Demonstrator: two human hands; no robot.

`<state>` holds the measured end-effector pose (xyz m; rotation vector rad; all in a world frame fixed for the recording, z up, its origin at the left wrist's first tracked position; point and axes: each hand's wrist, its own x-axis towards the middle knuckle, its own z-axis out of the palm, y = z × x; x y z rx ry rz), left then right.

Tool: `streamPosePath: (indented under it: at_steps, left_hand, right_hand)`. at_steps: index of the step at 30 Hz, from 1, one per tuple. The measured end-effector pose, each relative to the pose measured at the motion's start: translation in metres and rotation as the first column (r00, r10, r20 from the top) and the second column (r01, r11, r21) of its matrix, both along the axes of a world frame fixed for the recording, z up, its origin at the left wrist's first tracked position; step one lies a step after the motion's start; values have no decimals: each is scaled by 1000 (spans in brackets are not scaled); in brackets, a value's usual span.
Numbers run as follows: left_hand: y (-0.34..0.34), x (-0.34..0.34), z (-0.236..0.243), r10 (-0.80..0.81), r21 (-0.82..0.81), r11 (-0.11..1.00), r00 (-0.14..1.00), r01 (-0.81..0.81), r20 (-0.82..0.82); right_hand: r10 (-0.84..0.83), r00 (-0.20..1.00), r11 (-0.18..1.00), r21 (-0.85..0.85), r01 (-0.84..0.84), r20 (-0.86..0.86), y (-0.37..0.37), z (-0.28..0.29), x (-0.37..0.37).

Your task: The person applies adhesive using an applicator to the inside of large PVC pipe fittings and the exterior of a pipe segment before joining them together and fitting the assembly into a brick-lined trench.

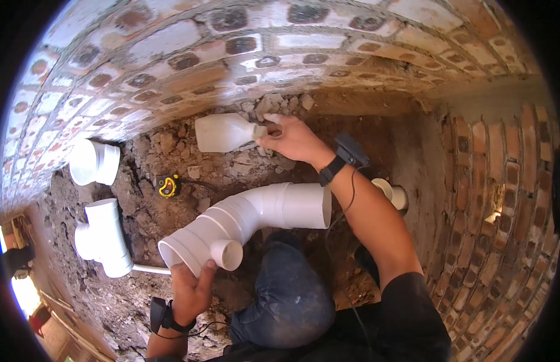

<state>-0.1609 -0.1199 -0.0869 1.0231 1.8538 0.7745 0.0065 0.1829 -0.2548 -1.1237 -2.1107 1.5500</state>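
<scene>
My left hand point(192, 283) grips the lower-left open end of a white curved PVC pipe assembly point(222, 214), which has a small round side branch point(230, 254) and runs up to the right in a bend to a wide open end. Higher up, my right hand point(286, 139) holds a white plastic bottle point(221, 133) by its neck, with the bottle lying sideways over broken rubble. Below it, a yellow and black tape measure point(168, 186) rests on the dirt.
White fittings lie at left point(94, 161) point(111, 238), with a thin white pipe point(152, 269). More round white fittings point(397, 196) sit right of the assembly. Brick walls point(491, 181) stand ahead and at right; rubble point(147, 157) covers the ground. My knee point(286, 289) is beside the assembly.
</scene>
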Motion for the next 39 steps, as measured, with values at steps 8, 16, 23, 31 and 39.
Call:
streamPosePath:
  at_steps: [8, 16, 23, 31, 39]
  left_hand:
    - [17, 11, 10, -69, -77, 994, 997, 73, 46]
    - [115, 109, 38, -310, 152, 933, 943, 327, -122]
    - [210, 219, 31, -721, 61, 549, 509, 834, -469]
    - [238, 323, -4, -631, 109, 167, 191, 980, -752]
    - [220, 314, -27, -527, -198, 151, -91, 968, -845]
  right_hand:
    - [-784, 619, 618, -152, 771, -45, -47, 59, 250]
    - [-937, 204, 142, -222, 965, 284, -229, -172, 404]
    - [-919, 59, -2, -154, 988, 389, -227, -297, 387]
    - [-935, -193, -298, -366, 881, 296, -215, -294, 419]
    - [-975, -198, -201, -775, 599, 100, -189, -228, 332]
